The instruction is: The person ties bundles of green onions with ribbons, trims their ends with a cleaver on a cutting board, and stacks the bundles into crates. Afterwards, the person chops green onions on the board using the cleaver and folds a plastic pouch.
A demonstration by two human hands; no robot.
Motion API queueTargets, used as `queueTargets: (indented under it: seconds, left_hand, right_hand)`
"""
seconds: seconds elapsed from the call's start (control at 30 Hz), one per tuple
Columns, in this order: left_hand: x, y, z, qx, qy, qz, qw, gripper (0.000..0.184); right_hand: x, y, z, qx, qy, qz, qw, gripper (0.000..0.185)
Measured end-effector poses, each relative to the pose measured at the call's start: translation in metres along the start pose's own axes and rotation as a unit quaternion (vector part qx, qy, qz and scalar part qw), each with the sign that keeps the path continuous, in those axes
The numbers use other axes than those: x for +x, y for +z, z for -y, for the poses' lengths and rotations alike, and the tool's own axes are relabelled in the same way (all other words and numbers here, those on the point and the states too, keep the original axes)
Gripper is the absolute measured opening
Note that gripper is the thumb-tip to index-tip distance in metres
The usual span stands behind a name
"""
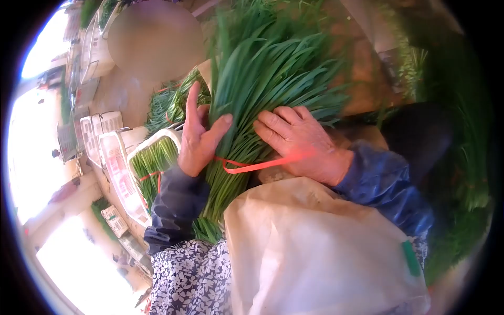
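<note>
Green bunch (262, 89) near white basket (167, 132) of banded stalks (157, 157)

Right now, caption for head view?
Left hand and right hand at bundled long-leaved greens, red band across the stems.

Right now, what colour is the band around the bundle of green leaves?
The band is red, seen in the head view.

Shiny navy sleeves (371, 181), floral-patterned garment (184, 275).
</note>
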State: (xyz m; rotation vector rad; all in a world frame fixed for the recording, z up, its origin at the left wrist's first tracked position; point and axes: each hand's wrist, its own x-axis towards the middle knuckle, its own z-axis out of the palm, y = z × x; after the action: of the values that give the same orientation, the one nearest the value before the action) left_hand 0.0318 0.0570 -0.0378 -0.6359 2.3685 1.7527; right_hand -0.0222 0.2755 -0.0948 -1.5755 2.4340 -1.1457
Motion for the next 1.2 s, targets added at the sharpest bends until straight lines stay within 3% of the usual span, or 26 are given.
queueTargets:
  seconds: [0.07, 0.13, 0.27, 0.33, 0.4, 0.47, 0.5, 0.53, 0.57, 0.6, 0.67, 0.7, 0.73, 0.8, 0.83, 0.87, 0.93, 0.97, 1.0, 1.03, 1.07, 1.1, 1.13, 1.2]
  left_hand:
    - [-0.003, -0.007, 0.001, -0.002, -0.040, 0.008, 0.999, 0.087]
    - [-0.008, -0.008, 0.004, 0.190, 0.052, 0.087, 0.976, 0.086]
    - [-0.010, -0.007, 0.010, 0.056, -0.010, 0.089, 0.994, 0.080]
    - [-0.009, -0.008, 0.011, 0.015, -0.031, 0.091, 0.995, 0.079]
    - [-0.010, -0.011, 0.016, 0.000, -0.018, 0.088, 0.996, 0.078]
    - [-0.011, -0.011, 0.015, -0.004, -0.018, 0.087, 0.996, 0.077]
    - [-0.012, -0.012, 0.011, 0.020, -0.008, 0.084, 0.996, 0.077]
    - [-0.013, -0.013, 0.004, 0.044, 0.003, 0.078, 0.996, 0.077]
    - [-0.016, -0.010, -0.007, 0.124, 0.074, 0.046, 0.988, 0.079]
    - [-0.020, -0.008, -0.025, 0.117, 0.077, 0.032, 0.990, 0.079]
    - [-0.030, -0.002, -0.054, 0.440, 0.197, 0.022, 0.876, 0.082]
    - [-0.033, 0.001, -0.057, 0.524, 0.209, 0.026, 0.825, 0.076]
    - [-0.035, 0.006, -0.054, 0.516, 0.209, 0.018, 0.830, 0.076]
    - [-0.036, 0.015, -0.042, 0.505, 0.313, 0.045, 0.803, 0.064]
    - [-0.037, 0.002, -0.025, 0.541, 0.330, 0.138, 0.761, 0.051]
    - [-0.040, 0.000, -0.031, 0.456, 0.299, 0.147, 0.825, 0.044]
    - [-0.046, -0.021, -0.037, 0.349, 0.353, 0.136, 0.857, 0.040]
    - [-0.048, -0.026, -0.044, 0.407, 0.385, 0.066, 0.826, 0.040]
    - [-0.058, -0.039, -0.049, 0.448, 0.289, 0.032, 0.846, 0.036]
    - [-0.058, -0.042, -0.049, 0.433, 0.280, -0.028, 0.857, 0.034]
    - [-0.065, -0.055, -0.038, 0.427, 0.252, -0.068, 0.866, 0.034]
    - [-0.071, -0.062, -0.029, 0.369, 0.233, -0.123, 0.891, 0.033]
    - [-0.077, -0.080, -0.013, 0.367, 0.226, -0.127, 0.893, 0.033]
    - [-0.085, -0.097, 0.026, 0.210, 0.139, -0.263, 0.931, 0.035]
  right_hand:
    - [-0.001, -0.001, -0.001, 0.012, 0.004, 0.000, 1.000, 0.050]
    - [-0.002, -0.002, -0.003, 0.009, 0.007, 0.029, 1.000, 0.046]
    - [0.003, -0.006, -0.017, 0.113, 0.062, -0.057, 0.990, 0.039]
    - [0.005, -0.001, -0.021, 0.137, 0.170, -0.074, 0.973, 0.031]
    - [0.006, -0.002, -0.028, 0.168, 0.204, -0.085, 0.961, 0.026]
    - [0.012, -0.008, -0.037, 0.288, 0.282, -0.100, 0.910, 0.018]
    - [0.013, -0.014, -0.033, 0.135, 0.215, -0.155, 0.955, 0.019]
    - [0.016, -0.029, -0.029, 0.131, 0.206, -0.153, 0.958, 0.019]
    - [0.018, -0.051, -0.024, 0.102, 0.109, -0.203, 0.968, 0.021]
    - [0.021, -0.073, -0.019, 0.074, 0.008, -0.248, 0.966, 0.024]
    - [0.023, -0.099, -0.006, 0.078, -0.043, -0.255, 0.963, 0.022]
    - [0.025, -0.105, -0.001, 0.098, -0.068, -0.247, 0.962, 0.024]
    - [0.027, -0.111, 0.003, 0.119, -0.092, -0.238, 0.960, 0.025]
    - [0.043, -0.089, 0.023, 0.200, -0.102, -0.174, 0.959, 0.031]
    - [0.050, -0.072, 0.033, 0.240, -0.104, -0.132, 0.956, 0.035]
    - [0.054, -0.054, 0.041, 0.266, -0.113, -0.095, 0.953, 0.039]
    - [0.059, -0.031, 0.050, 0.285, -0.124, -0.053, 0.949, 0.060]
    - [0.064, -0.024, 0.049, 0.243, -0.123, -0.050, 0.961, 0.072]
    - [0.070, -0.018, 0.045, 0.200, -0.122, -0.048, 0.971, 0.084]
    - [0.071, -0.009, 0.039, 0.197, -0.118, -0.045, 0.972, 0.084]
    - [0.068, 0.003, 0.029, 0.072, -0.107, 0.030, 0.991, 0.092]
    - [0.066, 0.013, 0.022, -0.054, -0.094, 0.105, 0.989, 0.100]
    - [0.064, 0.019, 0.020, -0.057, -0.091, 0.111, 0.988, 0.100]
    - [0.061, 0.026, 0.015, -0.070, -0.090, 0.091, 0.989, 0.101]
